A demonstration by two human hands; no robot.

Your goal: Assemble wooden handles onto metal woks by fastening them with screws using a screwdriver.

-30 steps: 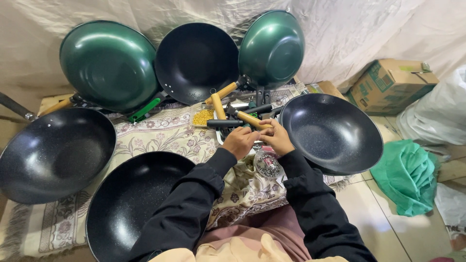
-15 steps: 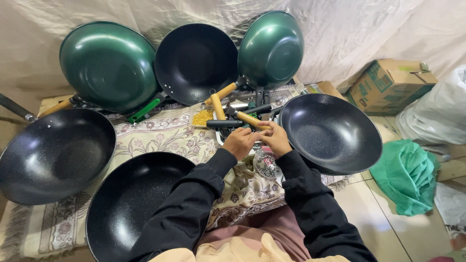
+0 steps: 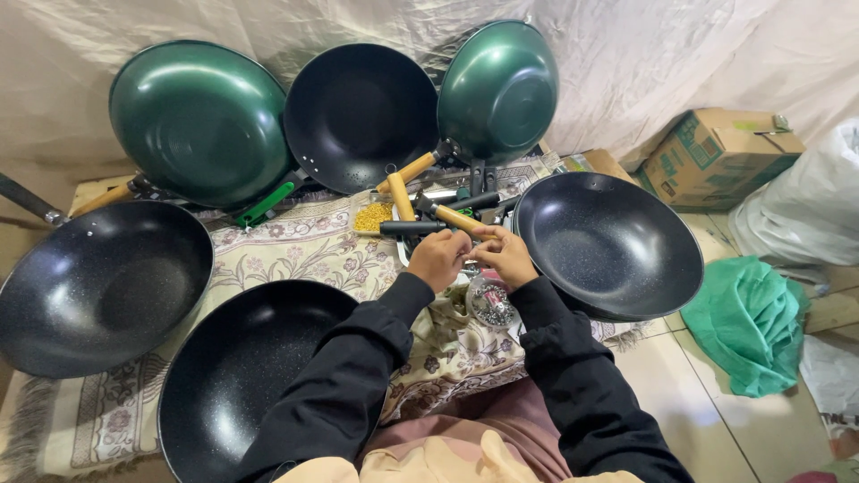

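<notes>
My left hand [image 3: 438, 258] and my right hand [image 3: 506, 258] meet over the patterned cloth [image 3: 304, 255], fingers closed together on the near end of a wooden pan handle [image 3: 455, 217] with a black tip. What lies between the fingertips is hidden. Just below the hands lies a clear bag of small metal parts [image 3: 490, 304]. A black speckled pan [image 3: 610, 246] sits right beside my right hand. More loose handles [image 3: 413, 199], wooden and black, are piled just beyond the hands.
Two more black pans [image 3: 103, 286] [image 3: 246, 376] lie at left and near left. Two green pans [image 3: 199, 121] [image 3: 497, 89] and a black one [image 3: 360, 116] lean against the sheet behind. A tray of yellow bits [image 3: 371, 216], a cardboard box [image 3: 716, 156] and green fabric [image 3: 752, 326] are nearby.
</notes>
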